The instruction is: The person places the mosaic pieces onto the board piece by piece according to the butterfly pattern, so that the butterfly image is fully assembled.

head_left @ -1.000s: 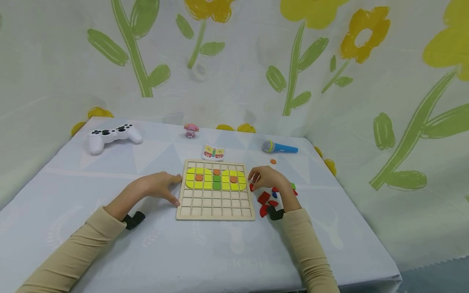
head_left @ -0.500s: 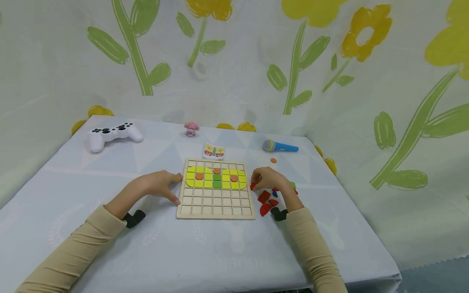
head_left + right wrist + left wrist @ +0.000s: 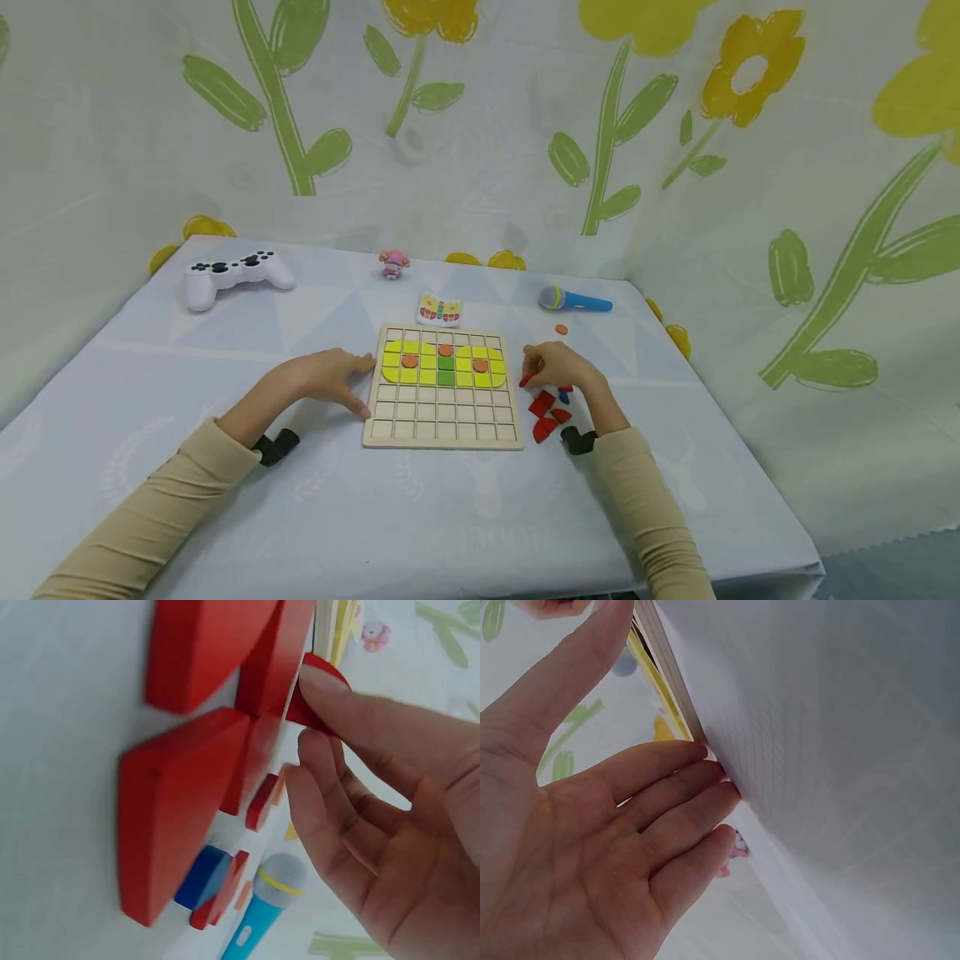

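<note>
A wooden grid board [image 3: 442, 432] lies on the table, with yellow, green and orange pieces filling its upper rows. My left hand [image 3: 324, 379] touches the board's left edge with thumb and fingertips; in the left wrist view the fingers of that hand [image 3: 622, 832] are nearly straight against the edge. Right of the board, my right hand [image 3: 561, 367] pinches a red piece [image 3: 527, 380]. The right wrist view shows this red piece [image 3: 324, 690] between the thumb and fingers of the hand [image 3: 390, 795], beside other red pieces [image 3: 176, 817] on the table.
Loose red pieces [image 3: 542, 404] and a blue one [image 3: 564, 397] lie under the right wrist. Behind the board are a patterned card [image 3: 440, 311], a pink figurine [image 3: 393, 263], a blue microphone [image 3: 585, 302], an orange disc [image 3: 561, 330] and, far left, a white game controller [image 3: 238, 278].
My right hand has moved slightly right, away from the board's edge, and now a red piece shows in its fingers. The left hand has stayed at the board.
</note>
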{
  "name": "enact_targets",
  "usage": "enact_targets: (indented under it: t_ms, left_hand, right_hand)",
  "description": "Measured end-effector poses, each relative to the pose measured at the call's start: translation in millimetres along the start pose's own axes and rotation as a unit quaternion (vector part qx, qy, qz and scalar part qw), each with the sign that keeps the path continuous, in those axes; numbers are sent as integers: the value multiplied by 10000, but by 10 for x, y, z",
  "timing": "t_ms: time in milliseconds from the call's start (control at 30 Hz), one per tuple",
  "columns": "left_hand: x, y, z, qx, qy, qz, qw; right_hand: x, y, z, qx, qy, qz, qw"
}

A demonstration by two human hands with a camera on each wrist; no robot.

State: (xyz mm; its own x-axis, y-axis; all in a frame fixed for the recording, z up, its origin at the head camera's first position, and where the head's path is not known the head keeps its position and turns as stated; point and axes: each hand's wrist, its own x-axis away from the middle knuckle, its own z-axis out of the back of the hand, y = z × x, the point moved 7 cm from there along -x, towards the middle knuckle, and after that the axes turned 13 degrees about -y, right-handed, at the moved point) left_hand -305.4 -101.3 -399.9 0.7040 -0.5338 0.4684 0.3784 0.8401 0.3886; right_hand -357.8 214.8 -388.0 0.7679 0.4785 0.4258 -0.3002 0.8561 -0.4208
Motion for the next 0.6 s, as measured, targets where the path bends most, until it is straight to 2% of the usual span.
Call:
enact_targets:
  t_ms: [133,267,400,600]
  left_hand:
    - [-3,-6,0,7,4,35,10000]
    - [-3,-17,-7,52,2,86,9999]
    - [-3,-16,-9,66,18,69,10000]
    - [-9,-10,-8,28,34,-8,10000]
  right_hand:
    - [72,-66,86,-152,350,10,9993]
    - [111,-261,146,-77,594,316,9977]
    - [96,-489,154,-19,700,615,9956]
    - [-25,-804,112,-116,651,978,9930]
